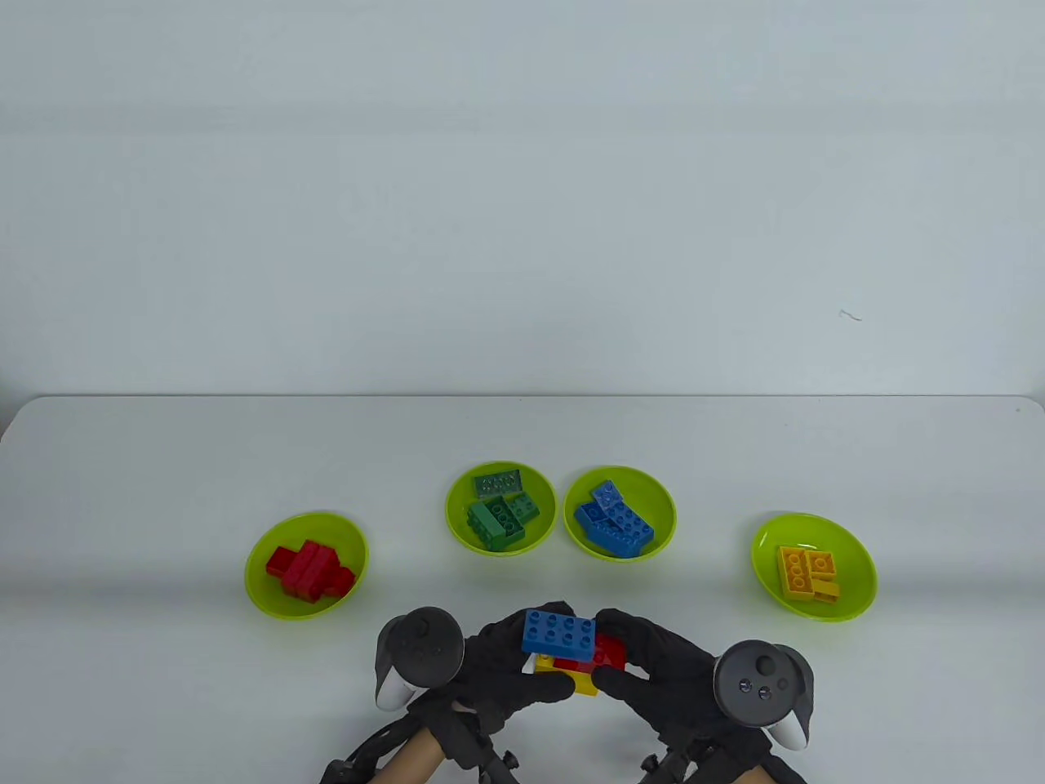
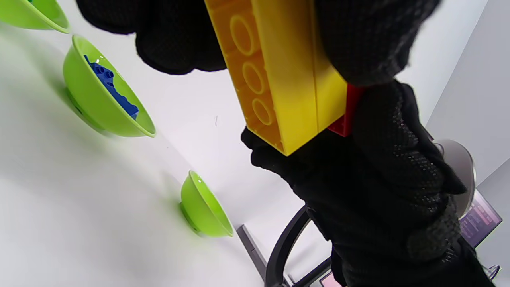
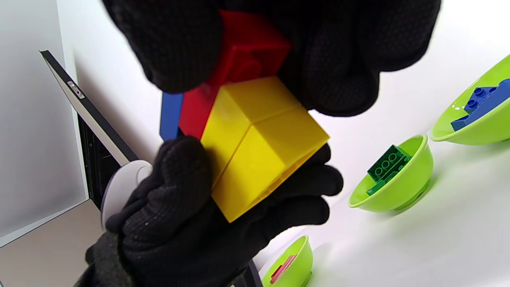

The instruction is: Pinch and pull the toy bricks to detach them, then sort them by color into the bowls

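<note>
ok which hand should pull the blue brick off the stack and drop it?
Left, probably. The left hand sits under the blue brick, whose top is bare; the right hand grips the red brick side and can brace. The blue bowl lies straight ahead.

A white worktop (image 1: 163,457) with rounded far corners carries four lime-green bowls set in a loose row. The leftmost bowl (image 1: 306,565) holds red bricks. The second bowl (image 1: 500,508) holds green bricks and stands just beside the third bowl (image 1: 620,513), which holds blue bricks. The rightmost bowl (image 1: 814,567), well apart from the middle pair, holds yellow bricks. The two outer bowls sit nearer the front edge than the middle two.
</note>
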The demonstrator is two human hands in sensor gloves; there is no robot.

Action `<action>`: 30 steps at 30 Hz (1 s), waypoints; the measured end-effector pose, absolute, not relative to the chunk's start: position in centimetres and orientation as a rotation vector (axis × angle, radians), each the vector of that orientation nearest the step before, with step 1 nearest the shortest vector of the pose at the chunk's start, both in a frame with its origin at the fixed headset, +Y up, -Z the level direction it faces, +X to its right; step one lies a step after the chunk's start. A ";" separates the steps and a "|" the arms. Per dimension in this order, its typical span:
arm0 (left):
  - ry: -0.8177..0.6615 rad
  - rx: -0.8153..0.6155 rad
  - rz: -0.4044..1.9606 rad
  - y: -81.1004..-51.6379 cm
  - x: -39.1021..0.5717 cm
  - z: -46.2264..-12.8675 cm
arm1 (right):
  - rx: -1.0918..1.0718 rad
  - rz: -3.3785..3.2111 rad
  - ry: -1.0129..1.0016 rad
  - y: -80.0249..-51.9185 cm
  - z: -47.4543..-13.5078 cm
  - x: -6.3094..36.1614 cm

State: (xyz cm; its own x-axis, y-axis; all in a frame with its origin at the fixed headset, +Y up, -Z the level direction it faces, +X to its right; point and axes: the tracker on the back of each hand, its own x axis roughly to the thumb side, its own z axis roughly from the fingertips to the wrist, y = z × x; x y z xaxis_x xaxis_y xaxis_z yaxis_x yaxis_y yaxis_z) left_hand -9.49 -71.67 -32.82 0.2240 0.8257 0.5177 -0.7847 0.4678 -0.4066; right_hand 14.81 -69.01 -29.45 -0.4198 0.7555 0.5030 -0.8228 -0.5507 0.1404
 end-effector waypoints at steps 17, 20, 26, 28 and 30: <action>-0.731 -0.041 1.239 -71.8 -8.9 -32.1 | 0.707 2.110 -0.250 -67.5 -28.7 14.2; -0.740 -0.044 1.223 -71.8 -8.8 -32.0 | 0.705 2.112 -0.255 -67.6 -28.6 14.0; -0.771 -0.017 1.187 -71.8 -8.7 -31.8 | 0.693 2.113 -0.255 -67.4 -28.6 14.1; -0.762 -0.005 1.223 -71.9 -8.8 -31.6 | 0.692 2.120 -0.261 -67.4 -28.6 14.1; -0.742 0.019 1.261 -71.9 -8.8 -31.6 | 0.690 2.119 -0.260 -67.4 -28.7 14.2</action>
State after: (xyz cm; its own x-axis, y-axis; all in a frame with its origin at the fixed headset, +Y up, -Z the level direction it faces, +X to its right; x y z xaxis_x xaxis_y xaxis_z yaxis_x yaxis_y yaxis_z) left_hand -8.80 -71.91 -31.56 0.1080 0.8509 0.5140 -0.8627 0.3371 -0.3768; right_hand 14.17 -67.36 -28.66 -0.4700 0.6804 0.5623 -0.7962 -0.6018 0.0626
